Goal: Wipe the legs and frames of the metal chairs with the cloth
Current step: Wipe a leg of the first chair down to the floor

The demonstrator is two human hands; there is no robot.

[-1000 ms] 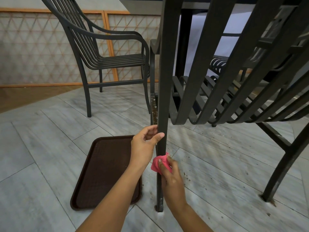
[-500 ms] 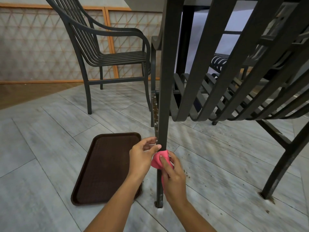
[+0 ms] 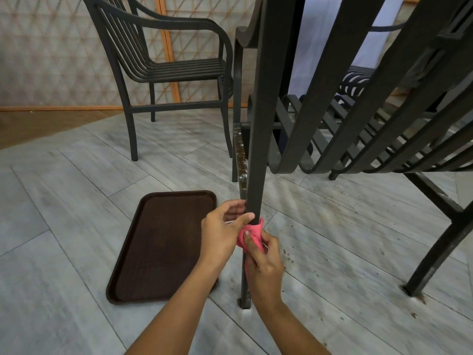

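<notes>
A dark metal chair leg [image 3: 258, 149] runs straight down the middle of the view, and its foot rests on the floor tiles. My right hand [image 3: 263, 262] presses a pink cloth [image 3: 252, 234] around the leg low down. My left hand [image 3: 221, 230] grips the same leg just above the cloth, thumb across the front. The slatted seat of this chair [image 3: 358, 139] curves away on the right. A second dark metal armchair [image 3: 166, 70] stands at the back left.
A brown plastic tray [image 3: 158, 247] lies flat on the grey floor tiles just left of my hands. Another chair leg [image 3: 440, 252] slants down at the right. Dirt specks dot the tiles to the right. A lattice screen [image 3: 51, 52] closes off the back.
The cloth and my right hand have slid a little up the leg toward my left hand, which has closed tighter on the leg. The view has shifted slightly.
</notes>
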